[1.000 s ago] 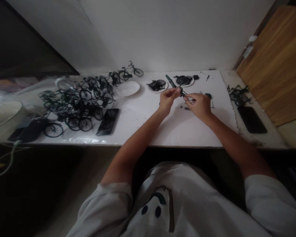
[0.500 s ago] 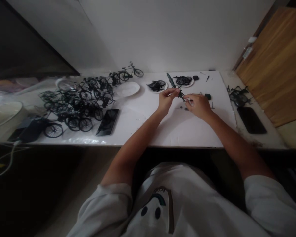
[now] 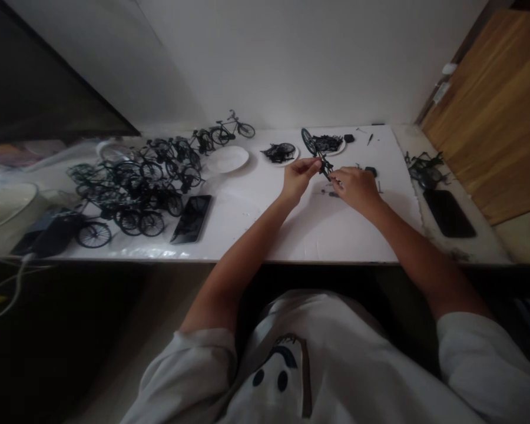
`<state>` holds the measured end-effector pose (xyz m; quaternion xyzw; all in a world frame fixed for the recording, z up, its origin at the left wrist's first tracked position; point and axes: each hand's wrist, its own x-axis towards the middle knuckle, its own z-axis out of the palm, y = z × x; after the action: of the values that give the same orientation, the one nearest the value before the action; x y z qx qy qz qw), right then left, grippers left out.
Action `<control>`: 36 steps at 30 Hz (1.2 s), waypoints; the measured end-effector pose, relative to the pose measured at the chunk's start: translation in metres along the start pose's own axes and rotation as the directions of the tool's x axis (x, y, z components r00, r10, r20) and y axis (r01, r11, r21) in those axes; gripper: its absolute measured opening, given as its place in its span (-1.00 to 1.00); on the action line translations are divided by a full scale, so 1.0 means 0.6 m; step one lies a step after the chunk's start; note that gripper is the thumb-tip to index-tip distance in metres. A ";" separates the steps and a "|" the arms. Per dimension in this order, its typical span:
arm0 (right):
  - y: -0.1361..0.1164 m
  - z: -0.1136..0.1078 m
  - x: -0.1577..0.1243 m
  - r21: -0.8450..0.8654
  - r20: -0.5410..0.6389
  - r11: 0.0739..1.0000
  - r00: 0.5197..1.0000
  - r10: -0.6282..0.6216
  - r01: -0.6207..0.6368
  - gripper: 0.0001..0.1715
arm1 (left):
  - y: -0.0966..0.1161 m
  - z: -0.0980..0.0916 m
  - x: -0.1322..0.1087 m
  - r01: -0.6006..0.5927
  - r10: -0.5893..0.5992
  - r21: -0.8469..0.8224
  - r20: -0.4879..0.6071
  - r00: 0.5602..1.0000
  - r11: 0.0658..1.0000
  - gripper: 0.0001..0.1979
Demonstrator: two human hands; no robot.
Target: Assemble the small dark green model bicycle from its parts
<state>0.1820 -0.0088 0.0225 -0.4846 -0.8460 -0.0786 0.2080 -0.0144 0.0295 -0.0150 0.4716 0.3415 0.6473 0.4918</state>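
Both hands hold a dark model bicycle above the white board. My left hand pinches its middle between thumb and fingers, with one wheel pointing up and away. My right hand is closed at the near end of the model, and its fingertips cover what they grip there. Beyond the hands stands a plate of dark small parts. To its left is another plate with wheels and black pieces. Small loose parts lie beneath the right hand.
Many finished-looking model bicycles crowd the left side. A bare white plate and a phone lie beside them. At the right are another phone, a dark model piece and a wooden panel.
The model bicycle has turned in my hands, so its upper wheel now shows as a wider oval. My right fingers have shifted slightly along its near end.
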 end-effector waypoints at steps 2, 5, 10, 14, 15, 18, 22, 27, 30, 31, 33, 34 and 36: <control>0.000 0.001 -0.001 -0.014 0.002 1.000 1.000 0.000 0.000 -0.69 | 0.001 0.000 0.000 0.017 -0.017 -0.001 0.001 1.000 1.000 -0.63; -0.001 0.002 -0.002 -0.041 -0.007 0.999 1.000 -0.012 0.012 -0.71 | 0.000 0.001 0.000 0.032 -0.032 -0.001 0.017 0.999 0.999 -0.65; 0.001 0.005 -0.004 -0.086 -0.007 0.996 0.999 -0.038 0.037 -0.72 | -0.003 0.001 -0.001 0.015 -0.015 -0.003 0.044 0.999 1.000 -0.59; 0.003 0.012 -0.004 -0.079 -0.019 0.997 1.000 -0.013 0.012 -0.74 | -0.001 0.004 -0.005 0.018 -0.018 0.007 0.066 0.998 1.000 -0.45; 0.002 0.013 -0.004 -0.072 -0.021 0.997 1.000 -0.005 0.003 -0.75 | 0.000 0.004 -0.006 0.021 -0.022 0.015 0.068 0.997 1.000 -0.43; -0.002 0.013 -0.003 -0.058 -0.006 0.998 1.000 0.018 -0.018 -0.81 | -0.002 0.005 -0.007 0.016 -0.020 0.052 0.072 0.997 0.999 -0.42; -0.006 0.010 -0.002 -0.042 0.037 0.998 0.998 0.043 -0.041 -0.87 | -0.011 0.003 -0.004 0.000 -0.006 0.072 0.077 0.997 0.997 -0.42; 0.000 0.014 -0.001 -0.042 0.040 0.999 0.999 -0.008 0.010 -0.79 | -0.017 0.000 0.001 -0.011 0.006 0.080 0.056 0.998 0.997 -0.39; 0.001 0.014 -0.002 -0.071 0.042 0.997 0.999 -0.016 0.019 -0.73 | -0.013 -0.001 0.000 -0.018 0.013 0.093 0.053 0.999 0.995 -0.37; 0.000 0.014 -0.003 -0.075 0.039 0.997 0.999 -0.011 0.014 -0.72 | -0.012 -0.002 0.000 -0.020 0.014 0.102 0.057 0.998 0.995 -0.37; -0.002 0.012 -0.003 -0.074 0.033 0.997 0.999 0.004 -0.001 -0.72 | -0.009 -0.003 -0.001 -0.023 0.015 0.114 0.069 0.998 0.993 -0.39; -0.004 0.012 -0.003 -0.072 0.031 0.997 0.999 0.015 -0.013 -0.73 | -0.009 -0.004 -0.001 -0.025 0.016 0.116 0.075 0.997 0.993 -0.40; -0.006 0.010 -0.003 -0.072 0.031 0.997 0.999 0.039 -0.037 -0.74 | -0.010 -0.005 -0.001 -0.026 0.016 0.113 0.085 0.996 0.993 -0.43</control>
<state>0.1781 -0.0102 0.0163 -0.5091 -0.8365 -0.0968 0.1780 -0.0152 0.0309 -0.0214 0.5291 0.3519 0.6117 0.4713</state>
